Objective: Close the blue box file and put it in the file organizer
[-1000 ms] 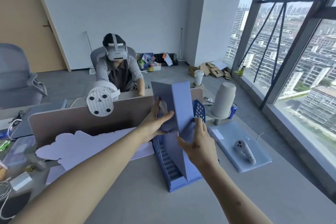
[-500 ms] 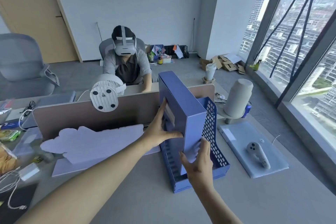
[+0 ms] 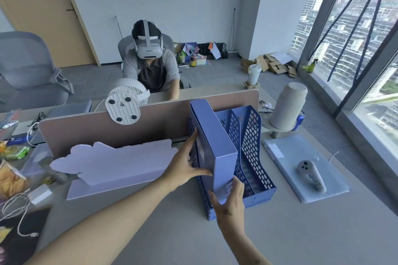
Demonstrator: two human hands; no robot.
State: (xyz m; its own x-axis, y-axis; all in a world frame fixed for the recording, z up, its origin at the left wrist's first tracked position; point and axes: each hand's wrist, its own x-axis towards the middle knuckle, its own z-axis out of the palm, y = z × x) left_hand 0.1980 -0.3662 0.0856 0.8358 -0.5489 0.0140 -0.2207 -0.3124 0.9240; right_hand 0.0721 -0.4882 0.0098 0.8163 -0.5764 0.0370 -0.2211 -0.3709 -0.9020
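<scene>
On the grey worktop [image 3: 301,232], just in front of the tan divider panel [image 3: 150,122], we see the blue file organizer [image 3: 256,157] with its perforated walls, and the blue box file [image 3: 217,144] stands upright and closed in its left compartment, spine towards us. Our left hand [image 3: 185,165] presses against the file's left side, fingers spread along it and thumb reaching to the front edge. Our right hand [image 3: 230,202] is against the lower front of the file, fingers curled onto its right side, so the file is clamped between the two hands. The two compartments to the right of the file hold nothing that we can make out. To the left of the organizer lies a pale lilac cut-out board [image 3: 116,163], leaning by the divider. To the right, a white tray [image 3: 286,157] carries a grey handheld controller [image 3: 311,174], well apart from the organizer. A white fan [image 3: 123,105] sits on top of the divider, and beyond it a person in a headset [image 3: 148,49] sits at the far desk.
</scene>
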